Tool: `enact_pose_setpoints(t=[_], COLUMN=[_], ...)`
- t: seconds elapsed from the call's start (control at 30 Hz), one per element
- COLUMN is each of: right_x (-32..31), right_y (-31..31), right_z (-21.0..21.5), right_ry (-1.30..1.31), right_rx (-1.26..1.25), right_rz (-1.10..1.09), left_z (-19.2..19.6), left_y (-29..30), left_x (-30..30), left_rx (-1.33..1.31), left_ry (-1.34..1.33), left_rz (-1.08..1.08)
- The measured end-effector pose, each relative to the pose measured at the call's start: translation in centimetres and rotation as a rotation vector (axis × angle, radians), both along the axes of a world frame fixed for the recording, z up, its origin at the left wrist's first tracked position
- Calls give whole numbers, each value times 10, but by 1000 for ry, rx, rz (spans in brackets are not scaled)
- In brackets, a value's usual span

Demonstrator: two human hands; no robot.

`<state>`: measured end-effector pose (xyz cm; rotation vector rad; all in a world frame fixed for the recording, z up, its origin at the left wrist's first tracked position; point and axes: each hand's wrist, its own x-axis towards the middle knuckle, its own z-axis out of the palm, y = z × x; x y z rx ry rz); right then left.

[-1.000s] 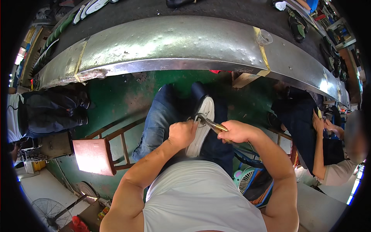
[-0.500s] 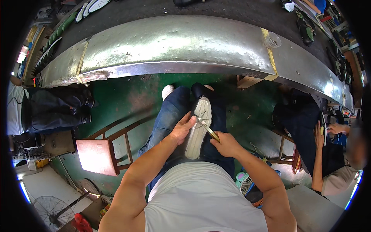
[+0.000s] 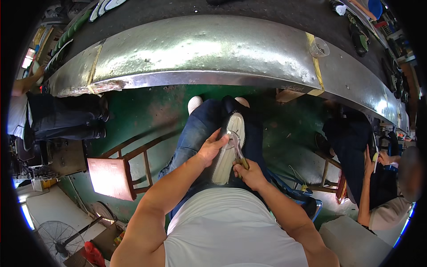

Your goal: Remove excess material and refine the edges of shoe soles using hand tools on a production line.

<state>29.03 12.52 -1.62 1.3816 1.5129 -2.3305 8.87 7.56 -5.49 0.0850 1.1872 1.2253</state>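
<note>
A shoe (image 3: 223, 163) lies across my lap, its pale underside facing up and its toe pointing toward the bench. My left hand (image 3: 211, 149) grips its left edge, with the thumb up by the toe half. In my right hand (image 3: 252, 175) are pincers (image 3: 240, 150) with a yellowish handle. Their curved metal head rests over the middle of the shoe's underside, close to my left fingertips. Whether the jaws pinch anything there is too small to tell.
A metal-edged bench (image 3: 200, 49) spans the front, with a clear plastic cup (image 3: 319, 47) at its right. A stool (image 3: 111, 178) stands left and a fan (image 3: 60, 238) lower left. One person (image 3: 66, 118) stands left; another (image 3: 387, 209) sits right, handling a shoe.
The pincers have turned more upright, and my right hand has drawn slightly left and down. My left hand keeps its hold on the shoe. The person on the left has raised an arm.
</note>
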Motion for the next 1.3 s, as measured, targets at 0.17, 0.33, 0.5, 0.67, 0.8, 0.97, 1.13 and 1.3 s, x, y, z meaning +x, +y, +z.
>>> enact_pose_setpoints(t=[0.17, 0.33, 0.5, 0.67, 0.8, 0.97, 1.13, 1.3], right_x=[42, 64, 16, 17, 47, 53, 20, 20], right_y=[46, 76, 75, 88, 74, 45, 36, 44], right_z=[-18, 30, 47, 61, 81, 57, 88, 28], right_ry=[263, -15, 55, -136, -131, -4, -214, -67], right_rx=[-594, -217, 684, 546, 457, 888, 1169, 1057], right_rz=[13, 219, 287, 525, 686, 909, 1051, 873], left_z=[30, 25, 43, 29, 26, 25, 23, -6], left_y=[15, 20, 32, 24, 27, 34, 34, 22], left_x=[5, 9, 18, 5, -6, -7, -5, -23], left_rx=[-123, -169, -245, -217, -289, -279, -325, -191], left_ry=[108, 209, 410, 363, 417, 229, 265, 378], left_rz=[-84, -135, -347, -444, -487, -608, -606, -474])
